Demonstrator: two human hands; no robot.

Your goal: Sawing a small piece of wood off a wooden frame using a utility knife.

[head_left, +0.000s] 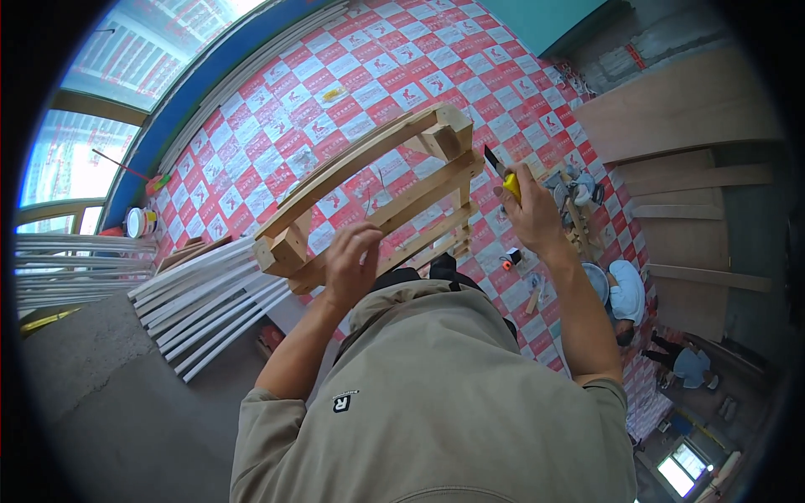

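Observation:
A wooden ladder-like frame [369,180] of pale rails and cross blocks stands in front of me, seen from above. My left hand [350,261] rests with curled fingers on its near rail, close to the lower left block. My right hand [530,214] is raised to the right of the frame and grips a yellow utility knife [501,173] with its dark blade pointing up and left, toward the frame's top corner. The blade is close to the wood; I cannot tell whether it touches.
The floor far below is covered in red and white patterned sheeting [352,92]. White trim strips [201,302] lie at the left, brown boards [679,109] at the right. Two people in light blue [627,289] crouch at the lower right among tools. A white bucket [138,222] stands at the left.

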